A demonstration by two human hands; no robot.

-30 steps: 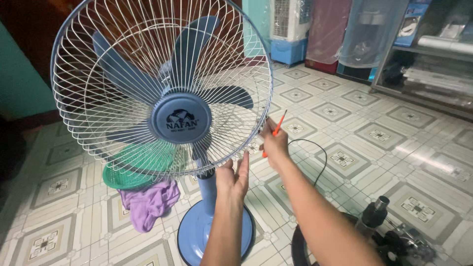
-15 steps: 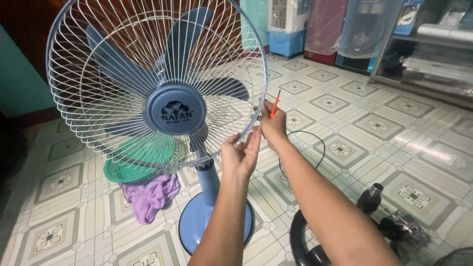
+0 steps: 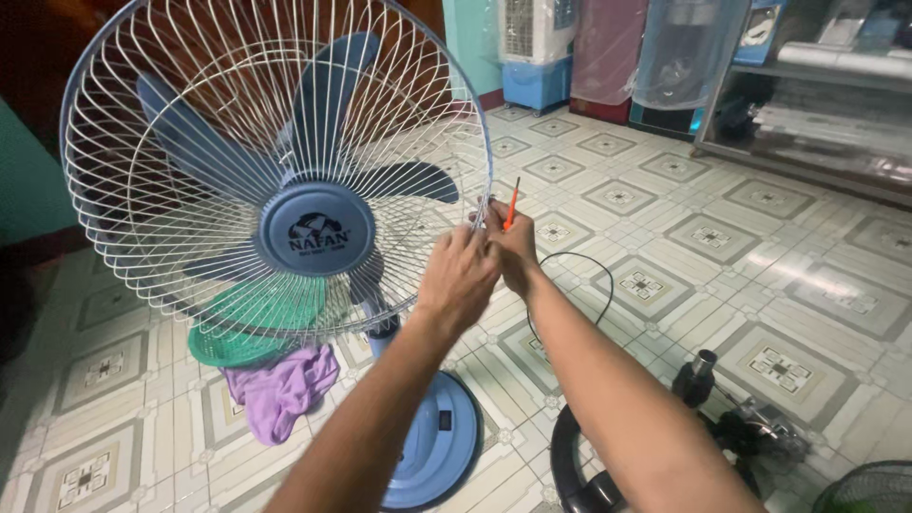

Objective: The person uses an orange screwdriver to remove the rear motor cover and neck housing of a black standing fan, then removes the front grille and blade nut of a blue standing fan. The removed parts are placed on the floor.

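**Both hands at the fan guard's right rim**

From the left, I see a green basket (image 3: 249, 328) on the tiled floor (image 3: 760, 275) with a purple cloth (image 3: 285, 388) spilling out just in front of it. Above and in front of them stands the blue pedestal fan (image 3: 313, 233), its white wire guard (image 3: 171, 142) facing me, blue blades behind the wires and a round blue base (image 3: 432, 454) on the floor.

My left hand (image 3: 460, 277) is at the guard's right rim, fingers curled toward it; I cannot tell whether they actually clamp the wire. My right hand (image 3: 511, 255) is pressed close against the left one, touching it, and is closed around an orange-handled screwdriver (image 3: 511, 205) that points upward, just beside the rim.

Further right, a black cable (image 3: 579, 275) loops across the floor behind my right forearm. Near the lower right lie a black ring-shaped part (image 3: 575, 475) and a dark motor-like piece (image 3: 736, 418). Along the far wall stand covered appliances (image 3: 608, 52) and a shelf (image 3: 826, 95).
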